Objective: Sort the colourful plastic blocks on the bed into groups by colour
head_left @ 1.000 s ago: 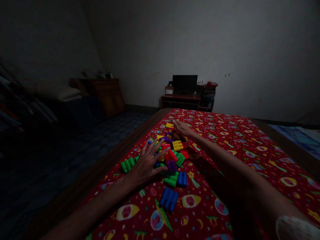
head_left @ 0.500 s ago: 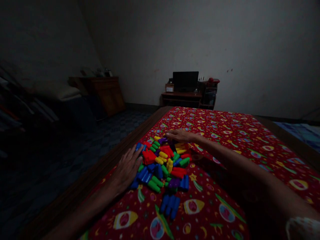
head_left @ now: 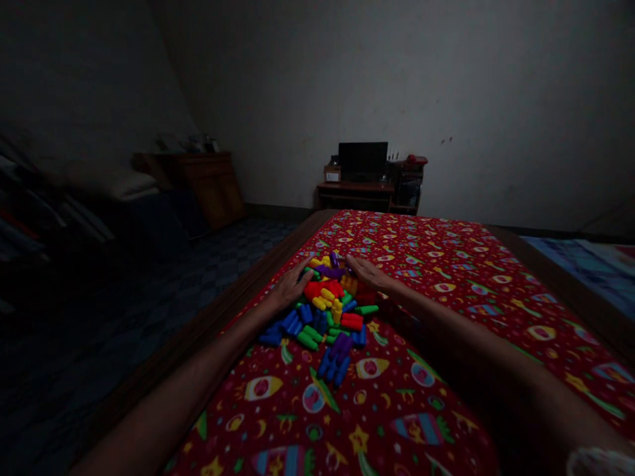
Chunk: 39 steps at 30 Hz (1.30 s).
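A heap of plastic toy blocks [head_left: 322,301] in red, yellow, green, blue and purple lies on a red patterned cloth [head_left: 367,423]. Against the heap's far left side rests my left hand [head_left: 292,285], fingers stretched forward. My right hand [head_left: 364,272] lies along the far right side, its fingers extended beside a purple block [head_left: 335,260]. Neither hand grips a block; both cup the pile from its sides. Nearest to me, a blue block [head_left: 334,368] sits at the front of the pile with a purple block [head_left: 341,346] touching it.
The cloth covers a long brown surface whose left edge [head_left: 198,347] drops to a dark tiled floor. By the far wall stands a desk [head_left: 354,188] with a black monitor [head_left: 364,160]. A wooden cabinet [head_left: 218,188] is at the left, and blue checked fabric [head_left: 570,264] lies far right.
My left hand has moved forward and right along the heap, and my right hand slightly right. Blocks at the far end are bunched closer; the purple block in front now touches the blue one.
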Motion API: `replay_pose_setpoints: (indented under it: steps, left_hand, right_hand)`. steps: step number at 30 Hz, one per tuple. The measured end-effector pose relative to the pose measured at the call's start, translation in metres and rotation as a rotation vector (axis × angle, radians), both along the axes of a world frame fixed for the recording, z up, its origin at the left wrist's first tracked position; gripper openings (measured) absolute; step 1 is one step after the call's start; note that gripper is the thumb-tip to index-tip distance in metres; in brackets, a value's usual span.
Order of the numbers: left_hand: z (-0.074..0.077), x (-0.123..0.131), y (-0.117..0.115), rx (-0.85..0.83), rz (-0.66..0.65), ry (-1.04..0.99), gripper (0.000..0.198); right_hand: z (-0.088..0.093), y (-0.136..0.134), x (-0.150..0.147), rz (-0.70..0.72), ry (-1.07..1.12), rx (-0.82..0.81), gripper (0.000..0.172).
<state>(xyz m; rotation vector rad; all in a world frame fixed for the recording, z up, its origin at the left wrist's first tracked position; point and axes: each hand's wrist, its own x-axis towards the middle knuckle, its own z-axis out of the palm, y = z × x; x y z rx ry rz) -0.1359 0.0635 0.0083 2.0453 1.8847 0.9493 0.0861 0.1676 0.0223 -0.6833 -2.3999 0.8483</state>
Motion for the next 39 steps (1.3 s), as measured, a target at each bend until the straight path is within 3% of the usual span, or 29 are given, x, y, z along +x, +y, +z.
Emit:
replay_pose_setpoints:
  steps: [2, 4, 8, 12, 16, 19, 23, 26, 29, 35, 39]
  left_hand:
    - [0.006, 0.005, 0.005, -0.01, -0.017, -0.02, 0.075]
    - [0.013, 0.009, 0.003, 0.01, -0.011, -0.025, 0.077]
    - [0.024, 0.016, -0.026, 0.001, 0.04, 0.115, 0.072]
    - [0.014, 0.03, -0.077, -0.117, 0.02, 0.343, 0.077]
    - [-0.005, 0.049, -0.112, -0.148, -0.069, 0.408, 0.096]
    - [-0.012, 0.066, -0.114, -0.118, -0.038, 0.435, 0.103]
    - [-0.012, 0.075, -0.099, -0.066, 0.066, 0.44, 0.09]
    - [-0.011, 0.067, -0.095, -0.007, 0.087, 0.449, 0.087]
    - [-0.013, 0.05, -0.099, 0.054, 0.034, 0.459, 0.086]
    - [-0.021, 0.025, -0.101, 0.123, 0.029, 0.284, 0.08]
    - [-0.022, 0.025, -0.099, 0.162, 0.048, 0.18, 0.077]
  right_hand:
    - [0.006, -0.012, 0.011, 0.012, 0.065, -0.003, 0.064]
    - [0.011, -0.015, 0.025, -0.083, 0.091, 0.06, 0.062]
    - [0.013, -0.009, 0.049, -0.292, -0.001, 0.1, 0.062]
    - [0.006, -0.017, 0.047, -0.207, -0.081, 0.043, 0.057]
    - [-0.005, -0.05, 0.028, -0.161, -0.105, 0.111, 0.054]
    - [-0.011, -0.075, 0.02, -0.171, -0.02, 0.113, 0.056]
    - [-0.005, -0.088, 0.033, -0.094, 0.179, 0.054, 0.061]
    - [0.004, -0.083, 0.065, -0.193, 0.232, 0.048, 0.061]
    - [0.002, -0.077, 0.116, -0.332, 0.09, 0.129, 0.056]
    - [-0.039, -0.08, 0.23, -0.407, -0.524, 0.372, 0.053]
    - [-0.05, -0.08, 0.28, -0.518, -0.698, 0.509, 0.047]
